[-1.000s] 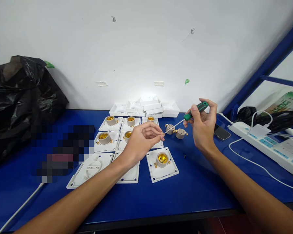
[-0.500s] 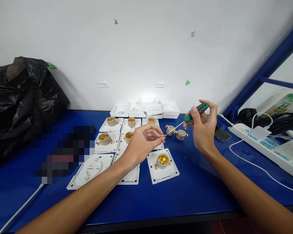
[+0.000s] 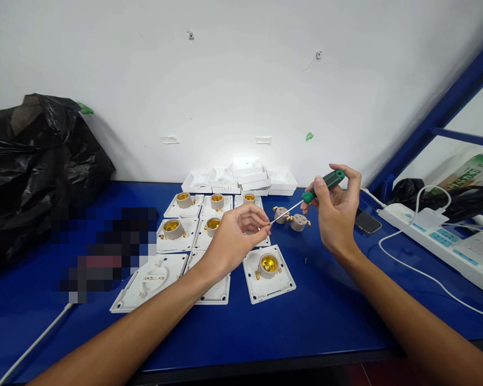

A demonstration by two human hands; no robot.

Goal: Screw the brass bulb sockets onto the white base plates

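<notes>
My right hand (image 3: 334,206) is closed around the green and black handle of a screwdriver (image 3: 323,185), its shaft slanting down to the left. At the tip, my left hand (image 3: 243,230) pinches a tiny brass-coloured screw (image 3: 270,223), mostly hidden by the fingertips. Below the hands lies a white square base plate (image 3: 269,289) with a lamp socket (image 3: 268,265) seated on it, gold inside. Two loose beige sockets (image 3: 298,222) with brass terminals rest just behind the screwdriver shaft. Another small screw (image 3: 305,260) lies on the blue table right of the plate.
Several plates with sockets (image 3: 173,229) stand in rows to the left, and a bare plate (image 3: 153,281) is nearer. White covers (image 3: 225,179) are stacked against the wall. A phone (image 3: 367,222) and a power strip (image 3: 446,241) are at right, a black bag (image 3: 36,161) at left.
Both hands have barely moved. The screwdriver tip and the pinching left fingertips have shifted very slightly left; the sockets and plates stay where they were.
</notes>
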